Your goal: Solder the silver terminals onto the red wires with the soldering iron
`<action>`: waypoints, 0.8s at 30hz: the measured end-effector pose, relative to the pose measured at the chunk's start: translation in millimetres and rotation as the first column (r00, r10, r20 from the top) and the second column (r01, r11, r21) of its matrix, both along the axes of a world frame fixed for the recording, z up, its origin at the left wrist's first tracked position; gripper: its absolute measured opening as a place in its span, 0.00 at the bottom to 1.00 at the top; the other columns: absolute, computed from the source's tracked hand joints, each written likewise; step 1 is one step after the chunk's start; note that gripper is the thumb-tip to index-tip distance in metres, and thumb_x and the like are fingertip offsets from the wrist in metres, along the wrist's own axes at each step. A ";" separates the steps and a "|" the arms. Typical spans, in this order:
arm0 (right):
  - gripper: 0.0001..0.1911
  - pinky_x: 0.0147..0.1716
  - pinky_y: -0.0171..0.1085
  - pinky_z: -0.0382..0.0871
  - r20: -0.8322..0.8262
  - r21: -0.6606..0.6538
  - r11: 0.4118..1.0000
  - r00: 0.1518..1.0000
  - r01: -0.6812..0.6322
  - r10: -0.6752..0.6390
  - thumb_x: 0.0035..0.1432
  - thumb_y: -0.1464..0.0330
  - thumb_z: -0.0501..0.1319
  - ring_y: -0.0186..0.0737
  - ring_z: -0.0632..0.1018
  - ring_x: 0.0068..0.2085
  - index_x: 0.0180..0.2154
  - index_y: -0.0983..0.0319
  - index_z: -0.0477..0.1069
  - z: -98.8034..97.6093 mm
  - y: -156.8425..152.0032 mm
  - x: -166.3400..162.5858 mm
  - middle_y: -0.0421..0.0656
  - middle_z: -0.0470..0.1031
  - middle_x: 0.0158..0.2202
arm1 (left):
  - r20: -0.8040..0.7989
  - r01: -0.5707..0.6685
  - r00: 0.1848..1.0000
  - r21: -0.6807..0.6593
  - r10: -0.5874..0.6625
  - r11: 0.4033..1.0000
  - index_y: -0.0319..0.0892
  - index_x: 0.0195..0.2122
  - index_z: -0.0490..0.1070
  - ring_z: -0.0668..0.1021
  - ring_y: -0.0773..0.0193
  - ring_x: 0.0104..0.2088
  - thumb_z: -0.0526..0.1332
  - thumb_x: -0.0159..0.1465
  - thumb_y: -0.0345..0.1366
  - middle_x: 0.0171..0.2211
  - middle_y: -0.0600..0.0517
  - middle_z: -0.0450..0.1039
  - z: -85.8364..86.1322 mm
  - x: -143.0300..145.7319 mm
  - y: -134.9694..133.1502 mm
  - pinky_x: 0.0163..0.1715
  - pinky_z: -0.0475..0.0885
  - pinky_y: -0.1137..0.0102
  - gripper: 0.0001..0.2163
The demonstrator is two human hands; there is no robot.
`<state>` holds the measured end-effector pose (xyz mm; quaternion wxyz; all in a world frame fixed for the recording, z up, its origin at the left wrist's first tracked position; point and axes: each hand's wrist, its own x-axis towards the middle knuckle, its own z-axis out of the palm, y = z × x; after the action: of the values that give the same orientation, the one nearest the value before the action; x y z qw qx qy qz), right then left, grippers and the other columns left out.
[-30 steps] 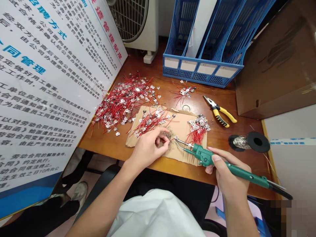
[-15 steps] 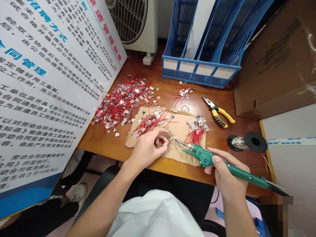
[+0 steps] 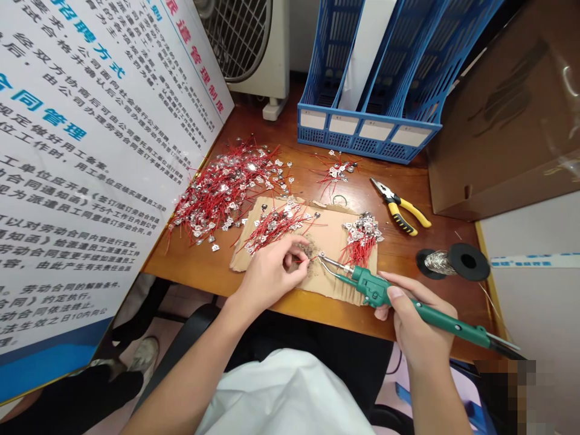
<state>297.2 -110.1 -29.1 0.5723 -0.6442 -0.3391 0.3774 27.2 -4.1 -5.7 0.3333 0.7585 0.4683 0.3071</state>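
My left hand [image 3: 272,272] rests on a piece of brown cardboard [image 3: 330,232] and pinches a short red wire [image 3: 310,258] down on it. In my right hand [image 3: 419,329] is a green soldering iron [image 3: 408,305], gripped like a pen. Its metal tip [image 3: 322,257] touches the end of the wire at a small metal tab. A small bundle of red wires with metal tabs [image 3: 276,222] lies on the cardboard just beyond my left hand. Another bundle [image 3: 362,235] lies to the right of the tip.
A big heap of red wires with tabs [image 3: 226,190] covers the wooden desk [image 3: 190,260] at left, beside a leaning printed board [image 3: 81,151]. Yellow-handled pliers [image 3: 401,208], a solder spool [image 3: 453,261], a blue file rack [image 3: 376,78], a cardboard box [image 3: 507,115] and a fan [image 3: 247,42] stand behind.
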 end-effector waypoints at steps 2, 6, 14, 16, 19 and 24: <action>0.13 0.19 0.37 0.78 -0.010 0.003 1.000 1.000 -0.003 0.003 0.62 0.62 0.79 0.41 0.80 0.18 0.46 0.61 0.93 -0.3 0.0 -0.1 0.43 0.81 0.22 | 0.004 0.002 1.000 -0.001 -0.002 1.000 0.46 0.55 0.76 0.78 0.66 0.30 0.67 0.68 0.27 0.37 0.56 0.86 -0.1 -0.1 0.0 0.37 0.75 0.71 0.15; 0.12 0.19 0.36 0.79 -0.031 0.022 1.000 0.999 -0.010 0.011 0.63 0.62 0.79 0.40 0.80 0.19 0.47 0.60 0.93 -0.9 -0.3 0.4 0.43 0.82 0.23 | 0.014 0.006 1.000 -0.010 -0.006 1.000 0.46 0.55 0.76 0.77 0.66 0.30 0.67 0.67 0.27 0.37 0.56 0.87 0.0 -0.6 -0.1 0.37 0.74 0.71 0.16; 0.12 0.20 0.36 0.78 -0.013 0.009 1.000 1.000 -0.003 0.003 0.64 0.62 0.78 0.40 0.80 0.19 0.46 0.61 0.92 2.4 -1.2 -2.5 0.43 0.81 0.23 | 0.002 0.007 1.000 -0.037 -0.007 0.999 0.46 0.55 0.76 0.79 0.66 0.31 0.67 0.67 0.27 0.38 0.55 0.88 0.8 -1.1 0.1 0.37 0.75 0.71 0.16; 0.12 0.20 0.35 0.78 -0.034 0.005 0.999 0.999 0.039 -0.039 0.65 0.62 0.78 0.39 0.79 0.19 0.47 0.61 0.92 3.6 -1.5 -4.5 0.44 0.83 0.25 | 0.004 0.001 1.000 -0.032 -0.001 1.000 0.46 0.55 0.76 0.79 0.66 0.31 0.67 0.67 0.27 0.38 0.55 0.88 0.3 -1.2 0.3 0.37 0.75 0.71 0.16; 0.12 0.17 0.35 0.75 -0.083 0.028 0.997 0.994 0.067 -0.065 0.64 0.61 0.78 0.39 0.78 0.18 0.46 0.61 0.92 2.7 -0.7 -3.1 0.45 0.84 0.26 | 0.007 -0.002 1.000 -0.024 0.002 1.000 0.47 0.55 0.76 0.79 0.66 0.30 0.68 0.67 0.26 0.38 0.55 0.87 -0.4 -1.6 0.6 0.36 0.75 0.71 0.17; 0.12 0.15 0.36 0.74 -0.189 0.127 0.991 0.982 0.051 -0.026 0.63 0.60 0.79 0.40 0.78 0.17 0.44 0.60 0.93 -1.2 2.9 4.1 0.47 0.85 0.26 | -0.003 0.006 1.000 -0.020 -0.006 1.000 0.47 0.55 0.76 0.78 0.65 0.30 0.67 0.66 0.25 0.37 0.57 0.87 0.3 -2.7 0.9 0.37 0.75 0.71 0.18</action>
<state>301.3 -107.2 -30.3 0.6500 -0.5734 -0.2954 0.4018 24.5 -3.2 -5.4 0.3411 0.7571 0.4695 0.3001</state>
